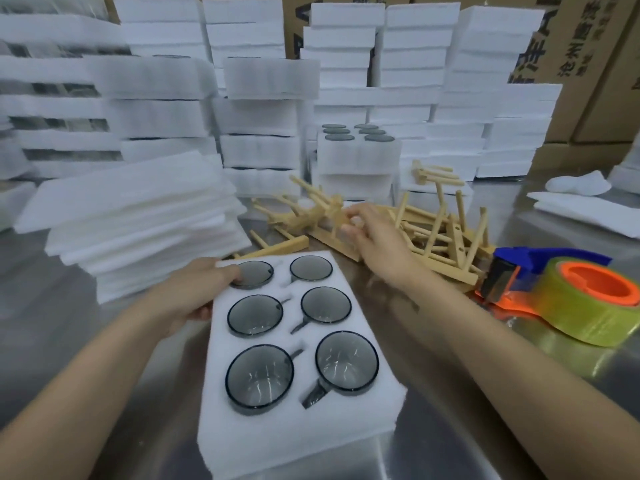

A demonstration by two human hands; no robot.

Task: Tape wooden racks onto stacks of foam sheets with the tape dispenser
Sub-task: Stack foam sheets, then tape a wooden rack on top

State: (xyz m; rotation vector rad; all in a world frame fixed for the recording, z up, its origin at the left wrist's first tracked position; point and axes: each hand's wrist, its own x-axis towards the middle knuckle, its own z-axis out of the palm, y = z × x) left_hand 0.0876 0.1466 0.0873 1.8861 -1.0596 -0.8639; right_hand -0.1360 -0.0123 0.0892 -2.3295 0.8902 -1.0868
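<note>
- A person's left hand (194,292) grips the far-left corner of a foam stack (277,441) lying on the steel desk (485,393). Thumb and fingers curl over its edge, beside six glass mugs (259,379) seated in its cut-outs.
- The right hand (374,237) reaches beyond the stack's far edge and pinches a wooden rack (332,242) at the left end of a tangled pile of racks (436,230).
- The rack lies just far of the foam stack and slightly right, so the right hand is the nearer one. Its base bar runs roughly left to right, across the stack's near-to-far length (a turn looks likely before it can lie along the top).
- The tape dispenser (568,292) rests untouched on the near right of the desk, well apart from either hand.
- Loose foam sheets (131,216) are heaped at left.
</note>
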